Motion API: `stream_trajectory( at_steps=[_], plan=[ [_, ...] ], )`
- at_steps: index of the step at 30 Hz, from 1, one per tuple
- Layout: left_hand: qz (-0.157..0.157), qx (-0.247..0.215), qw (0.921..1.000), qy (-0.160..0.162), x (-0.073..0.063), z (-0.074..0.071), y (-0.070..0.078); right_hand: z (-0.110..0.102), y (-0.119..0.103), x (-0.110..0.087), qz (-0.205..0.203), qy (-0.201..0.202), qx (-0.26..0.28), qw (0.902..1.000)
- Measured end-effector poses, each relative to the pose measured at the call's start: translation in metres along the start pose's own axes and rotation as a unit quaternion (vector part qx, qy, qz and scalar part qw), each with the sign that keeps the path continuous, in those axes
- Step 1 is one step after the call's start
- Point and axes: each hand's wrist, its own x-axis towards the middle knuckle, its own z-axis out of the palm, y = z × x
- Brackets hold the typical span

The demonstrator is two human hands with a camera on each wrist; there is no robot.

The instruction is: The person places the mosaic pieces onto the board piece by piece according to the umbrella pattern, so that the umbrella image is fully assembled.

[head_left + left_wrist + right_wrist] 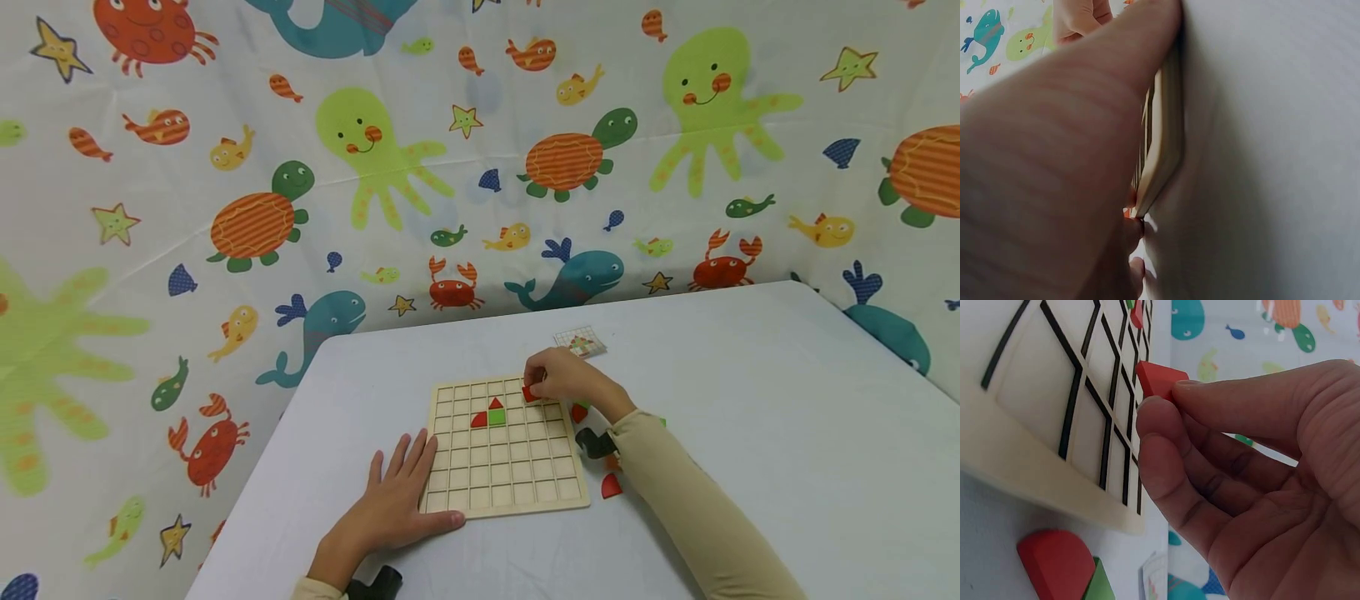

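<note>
A wooden grid board [480, 475] lies on the white table. Along its left edge and lower left corner rests my left hand [393, 504], fingers straight and thumb spread out at the front edge. My right hand [566, 377] pinches a small red block [1163, 378] between thumb and fingertips, over the cells at the board's far right corner. Part of that block is hidden by the fingers. Near the board's middle, a green square [497, 417] has a red triangle [497, 403] just above it and a red quarter circle [478, 421] on its left.
Right of the board lie loose pieces, among them a red quarter-round piece [611, 486], a red rounded block [1054, 565] and a green piece [1100, 584]; the right forearm partly covers this area. A small gridded picture card [581, 340] lies behind the board. A patterned sea-animal cloth [480, 225] hangs behind.
</note>
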Motion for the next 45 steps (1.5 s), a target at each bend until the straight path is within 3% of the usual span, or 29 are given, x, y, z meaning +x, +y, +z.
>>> stream_trajectory(
  at_steps=[13, 34, 45],
  plan=[
    [0.002, 0.005, 1.0000, -0.003, 0.004, -0.001, -0.002, 0.015, -0.007, 0.007, -0.028, -0.054, 0.005, 0.9982],
    [0.000, 0.005, 1.0000, -0.004, 0.006, 0.000, -0.004, 0.023, -0.018, 0.007, -0.056, -0.057, -0.065, 0.9947],
    [0.000, 0.003, 1.0000, -0.002, 0.005, -0.001, -0.004, 0.028, -0.028, 0.007, -0.047, -0.069, -0.092, 0.9922]
  ],
)
